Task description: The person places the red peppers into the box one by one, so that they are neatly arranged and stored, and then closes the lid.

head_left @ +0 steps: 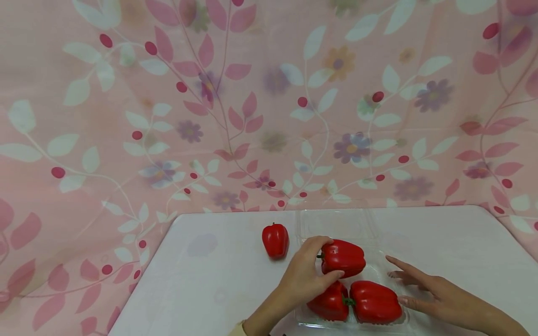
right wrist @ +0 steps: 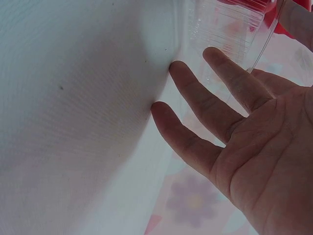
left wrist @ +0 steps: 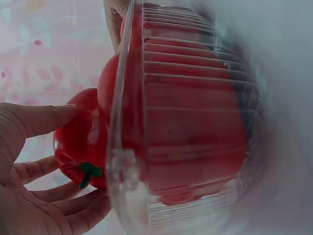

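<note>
A red bell pepper (head_left: 343, 258) lies tilted sideways at the far part of the clear plastic clamshell box (head_left: 313, 324), and my left hand (head_left: 303, 275) grips it by its stem end between thumb and fingers. In the left wrist view, that pepper (left wrist: 80, 139) shows a green stem, and the ribbed box wall (left wrist: 195, 93) stands before it. Two more red bell peppers, a left one (head_left: 329, 303) and a right one (head_left: 376, 302), lie stem to stem in the near part of the box. Beside the box's right side, my right hand (head_left: 439, 298) has its fingers spread, holding nothing.
Another red bell pepper (head_left: 275, 241) sits on the white table (head_left: 201, 280), left of the box. The box's clear lid (head_left: 332, 224) lies folded back toward the table's far edge. Behind hangs a pink flowered cloth (head_left: 269, 116).
</note>
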Demonstrator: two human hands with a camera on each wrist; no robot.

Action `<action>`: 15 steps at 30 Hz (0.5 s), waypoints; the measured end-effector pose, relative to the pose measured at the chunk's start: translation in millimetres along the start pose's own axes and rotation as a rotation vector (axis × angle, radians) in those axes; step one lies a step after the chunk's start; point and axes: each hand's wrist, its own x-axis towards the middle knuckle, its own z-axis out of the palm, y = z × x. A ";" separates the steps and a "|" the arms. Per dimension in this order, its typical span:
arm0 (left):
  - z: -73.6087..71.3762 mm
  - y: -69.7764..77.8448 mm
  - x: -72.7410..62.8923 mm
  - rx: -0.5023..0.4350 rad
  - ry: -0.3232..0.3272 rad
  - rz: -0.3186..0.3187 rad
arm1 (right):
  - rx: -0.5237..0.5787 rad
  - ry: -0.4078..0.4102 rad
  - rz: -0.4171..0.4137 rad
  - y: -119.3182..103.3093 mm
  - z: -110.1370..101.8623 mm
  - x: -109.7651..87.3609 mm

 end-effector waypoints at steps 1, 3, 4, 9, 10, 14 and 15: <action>0.9 0.3 0.3 0.001 -0.004 0.000 | -0.003 0.001 0.001 0.1 0.1 0.0; 2.5 1.1 0.9 0.011 -0.014 0.000 | -0.009 0.004 -0.004 0.4 0.2 0.0; 3.4 1.5 1.3 0.015 -0.019 0.000 | -0.011 0.004 -0.006 0.7 0.1 -0.2; 7.6 4.8 3.3 0.030 -0.045 -0.006 | -0.019 0.003 -0.015 1.9 -1.3 -0.7; 8.5 5.6 3.9 0.033 -0.048 -0.008 | -0.017 0.001 -0.015 2.1 -1.6 -0.7; 12.5 8.9 5.7 0.045 -0.058 -0.020 | -0.013 0.003 -0.024 2.8 -1.9 -0.7; 13.6 9.8 6.5 0.053 -0.058 -0.020 | -0.012 0.003 -0.025 2.9 -1.8 -0.7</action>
